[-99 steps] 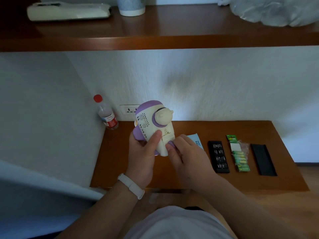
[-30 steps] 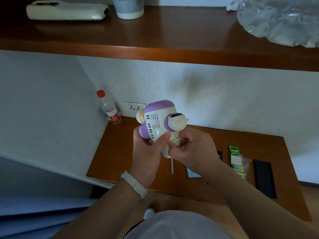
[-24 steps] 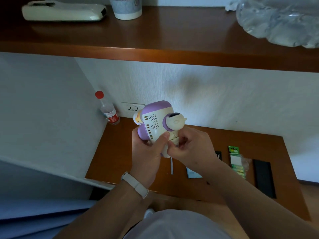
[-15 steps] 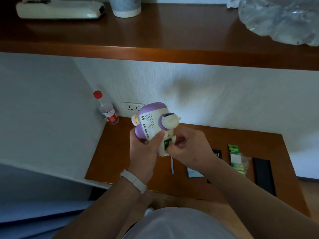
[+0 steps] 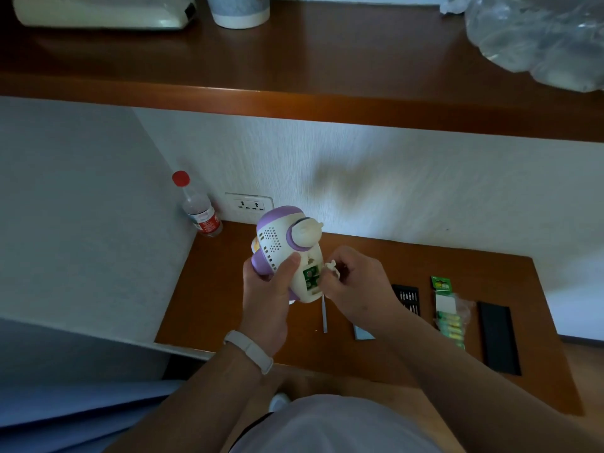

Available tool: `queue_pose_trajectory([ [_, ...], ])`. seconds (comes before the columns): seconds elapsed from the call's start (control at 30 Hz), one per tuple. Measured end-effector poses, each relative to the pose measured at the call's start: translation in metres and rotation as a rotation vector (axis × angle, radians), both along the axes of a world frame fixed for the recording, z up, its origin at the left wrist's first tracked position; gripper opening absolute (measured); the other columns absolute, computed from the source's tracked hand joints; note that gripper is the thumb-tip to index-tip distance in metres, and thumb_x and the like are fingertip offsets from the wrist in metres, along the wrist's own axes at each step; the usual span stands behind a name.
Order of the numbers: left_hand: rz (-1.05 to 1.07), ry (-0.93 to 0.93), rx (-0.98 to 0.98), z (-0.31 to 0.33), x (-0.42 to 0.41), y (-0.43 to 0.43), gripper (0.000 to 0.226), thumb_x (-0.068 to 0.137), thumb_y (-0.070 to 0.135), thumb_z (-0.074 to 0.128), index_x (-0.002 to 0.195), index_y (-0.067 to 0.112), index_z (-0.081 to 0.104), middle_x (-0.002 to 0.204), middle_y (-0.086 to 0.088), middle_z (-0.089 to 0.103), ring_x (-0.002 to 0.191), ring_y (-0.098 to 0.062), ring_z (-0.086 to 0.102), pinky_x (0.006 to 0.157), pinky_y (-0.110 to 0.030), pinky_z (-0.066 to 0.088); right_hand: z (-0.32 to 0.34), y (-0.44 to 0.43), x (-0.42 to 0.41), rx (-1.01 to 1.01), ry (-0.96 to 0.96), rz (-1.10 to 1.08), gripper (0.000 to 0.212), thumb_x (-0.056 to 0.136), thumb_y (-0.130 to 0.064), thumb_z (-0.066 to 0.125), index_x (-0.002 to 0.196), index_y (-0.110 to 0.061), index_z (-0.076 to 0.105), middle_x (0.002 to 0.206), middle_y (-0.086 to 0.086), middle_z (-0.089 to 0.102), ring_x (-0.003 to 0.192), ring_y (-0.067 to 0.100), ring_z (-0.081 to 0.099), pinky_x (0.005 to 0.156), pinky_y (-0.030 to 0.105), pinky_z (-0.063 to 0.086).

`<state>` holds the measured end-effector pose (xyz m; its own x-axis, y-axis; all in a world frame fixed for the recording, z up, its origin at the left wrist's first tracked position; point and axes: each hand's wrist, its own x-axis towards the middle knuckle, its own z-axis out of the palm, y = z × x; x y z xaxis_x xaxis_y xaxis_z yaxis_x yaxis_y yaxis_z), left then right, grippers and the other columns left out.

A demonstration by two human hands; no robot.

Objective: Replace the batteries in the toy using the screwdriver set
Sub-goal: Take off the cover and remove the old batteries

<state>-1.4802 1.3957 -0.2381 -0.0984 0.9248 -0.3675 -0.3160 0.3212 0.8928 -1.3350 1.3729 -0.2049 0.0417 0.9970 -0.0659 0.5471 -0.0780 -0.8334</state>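
Now gripping toy (image 5: pixel 287 243) in my left fingers (image 5: pixel 289 263), pinching its loose cover (image 5: pixel 330 267) in right fingers (image 5: pixel 341 276); old cells (image 5: pixel 310 275) out next.

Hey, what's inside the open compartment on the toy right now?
Green batteries sit in the open compartment of the toy; two pale round ends show. The right hand pinches the cover beside it. Anything deeper inside is hidden.

A brown wooden worktop (image 5: pixel 228 305) fills the lower centre of the frame. A red-capped bottle (image 5: pixel 199 210) stands at its upper left corner. To the right lie a thin grey screwdriver (image 5: pixel 325 313), a pale card (image 5: pixel 362 334), a black bit tray (image 5: pixel 407 297), a green battery pack (image 5: pixel 447 313) and a black cover (image 5: pixel 498 340).
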Motion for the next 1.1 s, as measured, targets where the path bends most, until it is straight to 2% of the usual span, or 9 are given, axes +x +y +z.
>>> queue_pose_trajectory([
  [0.1, -0.059, -0.046, -0.016, -0.006, -0.005, 0.005, 0.081, 0.067, 0.034, 0.088, 0.135, 0.012, 0.049, 0.123, -0.012, 0.068, 0.110, -0.032, 0.068, 0.087, -0.057, 0.057, -0.002, 0.000, 0.003, -0.015, 0.070, -0.033, 0.016, 0.091, -0.022, 0.061, 0.077, -0.026, 0.055, 0.065, -0.010, 0.057, 0.051, -0.002, 0.049, 0.046, 0.011, 0.037],
  [0.23, -0.102, -0.051, -0.025, -0.013, -0.008, 0.006, 0.087, 0.063, 0.044, 0.083, 0.137, 0.013, 0.050, 0.127, -0.014, 0.067, 0.114, -0.034, 0.066, 0.091, -0.062, 0.054, -0.009, -0.001, 0.007, -0.041, 0.130, -0.055, 0.011, 0.092, -0.022, 0.060, 0.080, -0.020, 0.061, 0.067, -0.006, 0.060, 0.053, 0.000, 0.049, 0.047, 0.012, 0.039],
  [0.4, -0.183, -0.064, -0.027, -0.021, -0.014, 0.007, 0.069, 0.077, 0.037, 0.080, 0.136, 0.014, 0.054, 0.127, -0.016, 0.067, 0.117, -0.035, 0.064, 0.096, -0.062, 0.051, -0.021, -0.003, 0.013, -0.101, 0.159, -0.105, 0.013, 0.093, -0.021, 0.058, 0.083, -0.016, 0.063, 0.074, 0.001, 0.063, 0.061, 0.006, 0.054, 0.053, 0.017, 0.042],
  [0.5, -0.239, -0.084, -0.024, -0.030, -0.024, 0.010, 0.059, 0.086, 0.038, 0.069, 0.138, 0.016, 0.053, 0.130, -0.021, 0.064, 0.118, -0.046, 0.060, 0.097, -0.067, 0.048, -0.033, -0.005, 0.016, -0.151, 0.166, -0.123, 0.014, 0.095, -0.024, 0.058, 0.084, -0.017, 0.064, 0.076, 0.001, 0.065, 0.066, 0.012, 0.060, 0.054, 0.020, 0.045],
  [0.63, -0.278, -0.062, -0.053, -0.038, -0.040, 0.007, 0.048, 0.094, 0.034, 0.059, 0.138, 0.016, 0.054, 0.128, -0.024, 0.063, 0.111, -0.051, 0.062, 0.089, -0.057, 0.055, -0.061, -0.005, 0.016, -0.239, 0.137, -0.128, 0.017, 0.095, -0.028, 0.059, 0.081, -0.020, 0.063, 0.076, 0.000, 0.065, 0.070, 0.017, 0.063, 0.053, 0.022, 0.045],
  [0.73, -0.273, -0.041, -0.078, -0.044, -0.056, 0.004, 0.048, 0.095, 0.034, 0.059, 0.139, 0.016, 0.053, 0.129, -0.025, 0.063, 0.109, -0.049, 0.063, 0.082, -0.049, 0.056, -0.083, -0.005, 0.012, -0.277, 0.112, -0.123, 0.019, 0.094, -0.031, 0.059, 0.078, -0.023, 0.062, 0.072, -0.001, 0.064, 0.063, 0.013, 0.058, 0.053, 0.025, 0.042],
  [0.87, -0.260, -0.018, -0.114, -0.057, -0.080, 0.001, 0.051, 0.093, 0.036, 0.057, 0.141, 0.019, 0.051, 0.131, -0.023, 0.062, 0.113, -0.047, 0.062, 0.085, -0.049, 0.056, -0.108, 0.001, 0.003, -0.334, 0.019, -0.075, 0.018, 0.095, -0.034, 0.057, 0.080, -0.025, 0.061, 0.074, -0.003, 0.064, 0.062, 0.008, 0.057, 0.051, 0.019, 0.039],
  [1.0, -0.241, -0.010, -0.157, -0.072, -0.101, -0.003, 0.047, 0.094, 0.035, 0.056, 0.138, 0.018, 0.054, 0.132, -0.025, 0.061, 0.114, -0.049, 0.061, 0.093, -0.054, 0.052, -0.140, 0.011, -0.008, -0.389, -0.022, -0.007, 0.021, 0.094, -0.035, 0.056, 0.079, -0.021, 0.059, 0.077, 0.001, 0.061, 0.065, 0.011, 0.056, 0.055, 0.026, 0.041],
  [1.1, -0.253, -0.034, -0.171, -0.081, -0.112, -0.005, 0.047, 0.095, 0.032, 0.056, 0.140, 0.017, 0.053, 0.131, -0.024, 0.061, 0.116, -0.048, 0.060, 0.089, -0.053, 0.054, -0.161, 0.018, -0.020, -0.415, -0.072, 0.042, 0.025, 0.095, -0.034, 0.055, 0.073, -0.023, 0.052, 0.072, -0.003, 0.053, 0.062, 0.009, 0.049, 0.054, 0.022, 0.033],
])
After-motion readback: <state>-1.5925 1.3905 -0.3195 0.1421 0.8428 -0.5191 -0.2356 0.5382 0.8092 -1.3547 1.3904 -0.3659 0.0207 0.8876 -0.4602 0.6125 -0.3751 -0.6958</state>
